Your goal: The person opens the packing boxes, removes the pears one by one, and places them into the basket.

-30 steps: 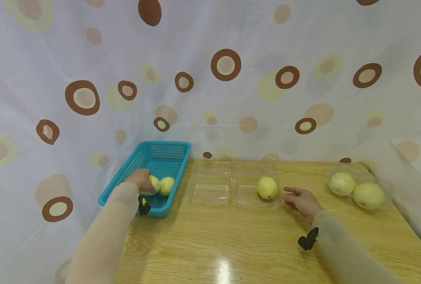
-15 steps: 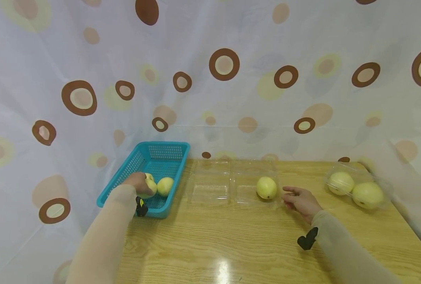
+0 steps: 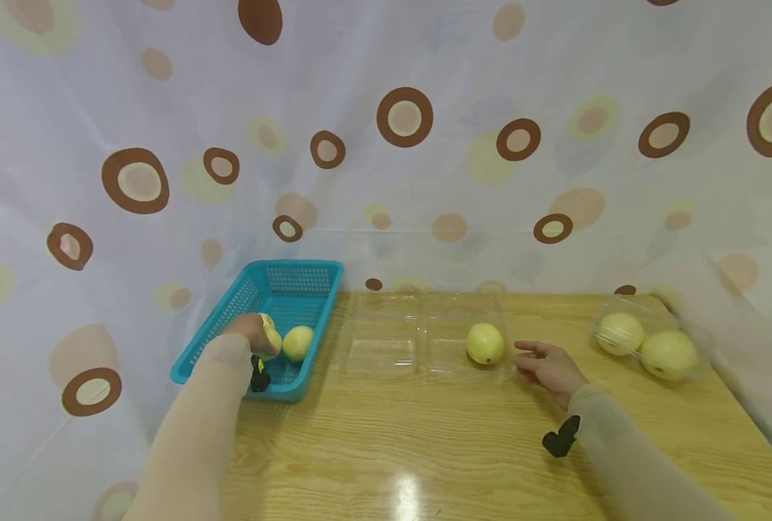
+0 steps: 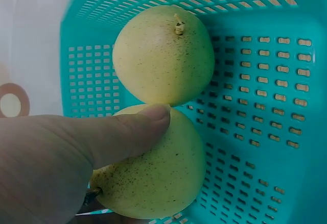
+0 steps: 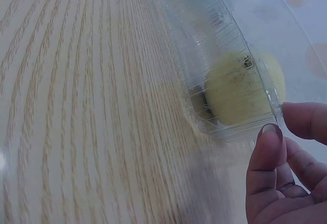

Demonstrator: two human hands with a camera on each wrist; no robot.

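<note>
In the head view my left hand (image 3: 247, 334) reaches into the blue basket (image 3: 280, 394) and grips a pale yellow-green fruit (image 3: 271, 342). The left wrist view shows the thumb (image 4: 130, 134) across the held fruit (image 4: 158, 178), touching another fruit (image 4: 163, 55); the other fingers are mostly hidden. One more fruit (image 3: 297, 344) lies by the basket's right side. My right hand (image 3: 550, 370) pinches the right edge of the clear two-part container (image 3: 386, 352) between thumb and forefinger, seen in the right wrist view (image 5: 291, 168). A fruit (image 3: 485, 344) sits in its right compartment.
A clear package (image 3: 646, 318) with two fruits (image 3: 668, 355) stands at the table's right side. A spotted curtain (image 3: 451, 159) hangs behind the wooden table (image 3: 386, 441) and along its left side.
The left hand has shifted the gripped fruit slightly towards the left within the basket, and another fruit shows behind it. The right hand holds its place; the head view has turned slightly right.
</note>
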